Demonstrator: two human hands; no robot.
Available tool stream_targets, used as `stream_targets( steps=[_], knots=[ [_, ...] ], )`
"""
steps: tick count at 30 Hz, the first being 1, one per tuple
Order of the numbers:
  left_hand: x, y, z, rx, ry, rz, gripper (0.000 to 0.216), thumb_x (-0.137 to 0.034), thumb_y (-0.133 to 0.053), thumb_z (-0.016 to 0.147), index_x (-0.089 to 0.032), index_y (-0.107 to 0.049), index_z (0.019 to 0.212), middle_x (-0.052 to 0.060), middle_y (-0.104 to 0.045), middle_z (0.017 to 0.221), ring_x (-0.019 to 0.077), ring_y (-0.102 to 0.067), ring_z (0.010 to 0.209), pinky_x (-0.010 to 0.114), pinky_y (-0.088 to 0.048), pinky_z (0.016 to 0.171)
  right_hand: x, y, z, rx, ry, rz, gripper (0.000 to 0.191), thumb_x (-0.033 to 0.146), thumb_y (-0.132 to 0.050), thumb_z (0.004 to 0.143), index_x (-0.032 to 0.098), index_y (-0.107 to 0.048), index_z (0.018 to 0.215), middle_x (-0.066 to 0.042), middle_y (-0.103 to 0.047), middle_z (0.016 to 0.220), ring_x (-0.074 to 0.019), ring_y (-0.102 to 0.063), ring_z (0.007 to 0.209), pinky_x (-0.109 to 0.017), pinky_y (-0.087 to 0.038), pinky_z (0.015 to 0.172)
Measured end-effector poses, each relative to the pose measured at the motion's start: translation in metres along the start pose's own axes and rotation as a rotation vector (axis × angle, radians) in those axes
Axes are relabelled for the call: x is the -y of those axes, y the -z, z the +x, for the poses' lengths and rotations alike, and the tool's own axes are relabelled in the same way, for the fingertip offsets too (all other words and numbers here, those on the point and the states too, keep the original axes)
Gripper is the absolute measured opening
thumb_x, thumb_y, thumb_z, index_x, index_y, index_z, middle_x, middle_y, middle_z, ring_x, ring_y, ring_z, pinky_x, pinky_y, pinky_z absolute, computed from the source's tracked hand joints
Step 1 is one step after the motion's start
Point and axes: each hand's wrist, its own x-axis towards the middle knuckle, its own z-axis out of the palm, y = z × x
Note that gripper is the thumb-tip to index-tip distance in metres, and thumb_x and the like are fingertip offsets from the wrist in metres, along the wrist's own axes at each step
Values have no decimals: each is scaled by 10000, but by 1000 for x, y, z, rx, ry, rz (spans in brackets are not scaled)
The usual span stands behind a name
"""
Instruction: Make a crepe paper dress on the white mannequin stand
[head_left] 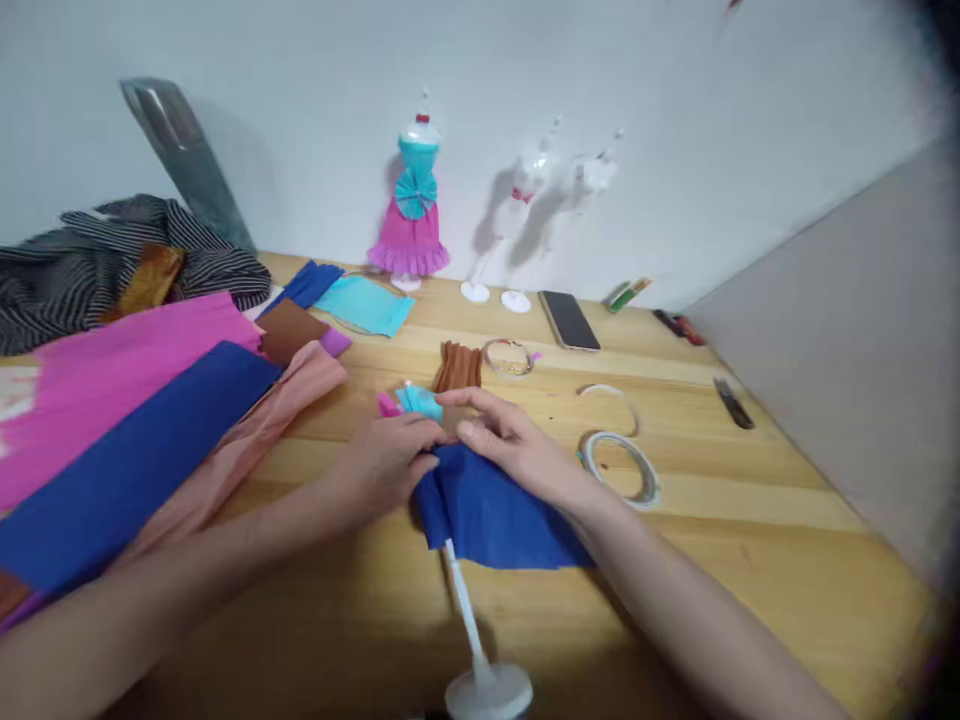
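Note:
A small mannequin lies on the wooden table (750,520), its white stand (480,660) pointing toward me. It wears a blue crepe-paper skirt (495,515) and a turquoise top (420,402). My left hand (386,465) grips the waist from the left. My right hand (514,445) presses on the skirt's top edge from the right, fingers over the waist. A brown pleated paper piece (457,367) lies just beyond my hands.
Pink (105,375), blue (135,460) and peach crepe sheets lie at left, striped cloth (97,255) behind. A dressed mannequin (411,205) and two bare ones (525,185) stand by the wall. Tape rolls (622,465), a phone (568,320) and small tools lie at right.

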Motion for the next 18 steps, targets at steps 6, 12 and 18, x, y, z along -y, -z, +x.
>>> stream_targets(
  steps=[6, 12, 18],
  knots=[
    [-2, -7, -4, 6, 35, 150, 130, -150, -482, 872, -167, -527, 752, 22, -577, 795, 155, -550, 725, 261, -399, 653, -5, 2, 1, 61, -79, 104, 475, 379, -622, 788, 153, -490, 1184, 101, -353, 531, -74, -256, 463, -229, -182, 462],
    [0, -9, -5, -4, 14, 204, 141, -176, -452, 894, -172, -535, 780, 23, -590, 831, 143, -555, 720, 244, -397, 640, -5, 15, 3, 56, -97, 75, 442, 300, -696, 712, 148, -565, 1106, 62, -482, 641, -68, -399, 524, -217, -307, 516],
    [1, -10, -7, -7, 20, 209, 140, -165, -455, 888, -174, -535, 773, 21, -598, 829, 143, -561, 727, 244, -407, 650, -5, 57, 0, 282, -113, -4, 519, 261, -742, 670, 140, -607, 1157, 45, -525, 709, -64, -464, 573, -192, -367, 529]
  ],
)
